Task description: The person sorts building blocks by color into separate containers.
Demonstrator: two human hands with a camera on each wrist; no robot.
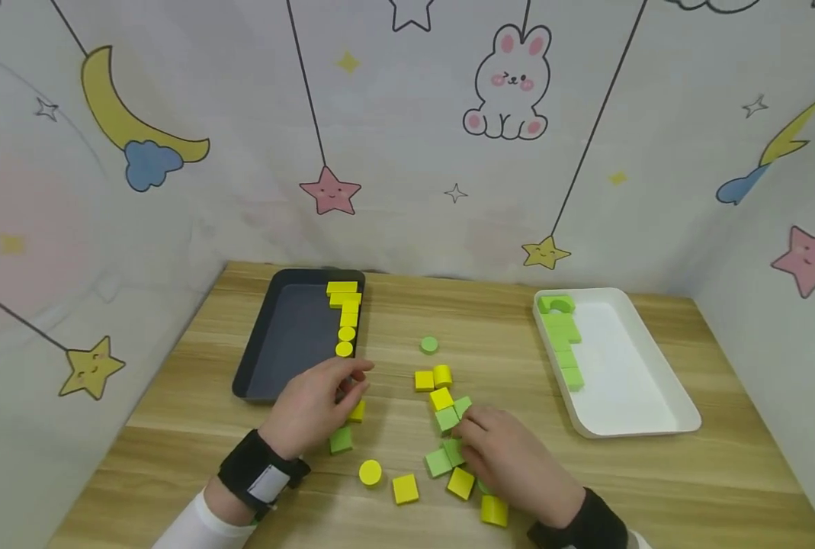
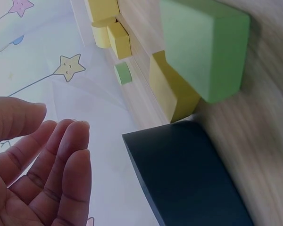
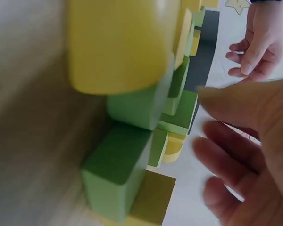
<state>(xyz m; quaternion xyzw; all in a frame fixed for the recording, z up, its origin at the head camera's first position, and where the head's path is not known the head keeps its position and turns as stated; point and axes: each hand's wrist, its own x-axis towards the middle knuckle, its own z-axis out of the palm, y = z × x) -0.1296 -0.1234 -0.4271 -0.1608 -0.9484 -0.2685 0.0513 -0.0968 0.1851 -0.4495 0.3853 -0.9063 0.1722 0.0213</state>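
Observation:
My left hand (image 1: 314,408) hovers by the near right corner of the dark tray (image 1: 287,332), its fingers loosely bent with nothing between them. Beside that hand lie a yellow block (image 1: 357,412) and a green block (image 1: 341,440). My right hand (image 1: 513,461) reaches over the scattered blocks, fingertips close to a green block (image 1: 462,406) and another green block (image 1: 454,452). In the right wrist view its thumb (image 3: 226,106) and fingers stand apart, holding nothing. A yellow half-round block (image 1: 494,511) sits below the right palm.
Yellow blocks (image 1: 341,288) line the dark tray's right side. Green blocks (image 1: 561,328) line the left side of the white tray (image 1: 630,374). Between the trays lie a green round block (image 1: 429,345), a yellow round block (image 1: 370,473) and several square ones. A patterned curtain (image 1: 407,229) hangs behind the table.

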